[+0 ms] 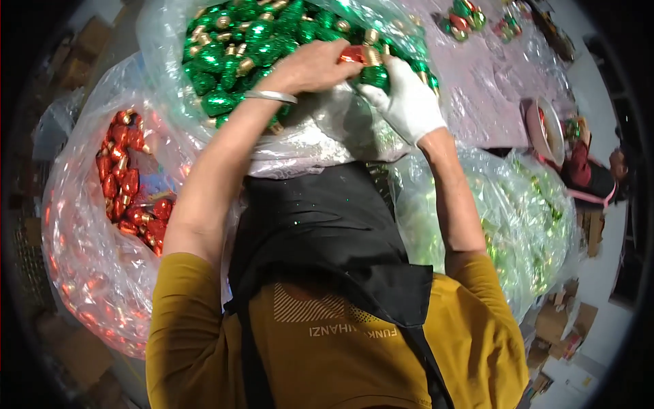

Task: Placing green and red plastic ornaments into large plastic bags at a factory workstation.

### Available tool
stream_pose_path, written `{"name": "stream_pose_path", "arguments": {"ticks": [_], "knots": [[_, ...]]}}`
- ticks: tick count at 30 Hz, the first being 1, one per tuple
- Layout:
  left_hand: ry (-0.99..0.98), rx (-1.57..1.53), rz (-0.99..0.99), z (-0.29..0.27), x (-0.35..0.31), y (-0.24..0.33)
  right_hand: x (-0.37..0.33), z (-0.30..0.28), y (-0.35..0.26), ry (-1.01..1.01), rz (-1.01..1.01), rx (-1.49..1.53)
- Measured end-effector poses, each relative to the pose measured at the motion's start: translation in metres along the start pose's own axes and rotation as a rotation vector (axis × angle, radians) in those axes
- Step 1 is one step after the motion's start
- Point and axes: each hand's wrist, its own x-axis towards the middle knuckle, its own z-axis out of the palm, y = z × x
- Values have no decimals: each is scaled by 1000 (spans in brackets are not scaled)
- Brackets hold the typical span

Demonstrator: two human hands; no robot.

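Note:
My bare left hand [310,67], with a silver bangle at the wrist, is closed on a shiny red ornament [352,54]. Its fingertips meet around the red body, whose gold end points to the right. My right hand [409,102] wears a white glove and grips a glittery green ornament [375,76] with a gold cap, close beside the red one. Part of the green piece is hidden by the gloved fingers. Both hands are over a clear plastic bag [160,41] filled with green ornaments [262,34] with gold caps.
At the left stands a large clear bag [82,273] of red ornaments [122,170]. Another bag [490,211], with light green pieces, is at the right. Ornament clusters [463,19] lie on the plastic-covered table [477,102]. A co-worker [586,167] works near a pink basin [543,129].

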Motion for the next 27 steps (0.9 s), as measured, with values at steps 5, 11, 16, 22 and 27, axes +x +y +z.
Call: {"name": "stream_pose_path", "arguments": {"ticks": [5, 11, 16, 22, 27], "knots": [[195, 167, 321, 5, -7, -27, 8, 13, -20, -25, -101, -174], [-20, 55, 118, 12, -35, -12, -107, -43, 38, 490, -29, -33], [76, 387, 472, 14, -68, -23, -264, -40, 205, -656, 1003, -549], [62, 410, 466, 2, -76, 0, -372, 30, 364, -93, 706, -259], [-77, 359, 367, -9, -103, -4, -330, 12, 327, -912, 338, -680]]}}
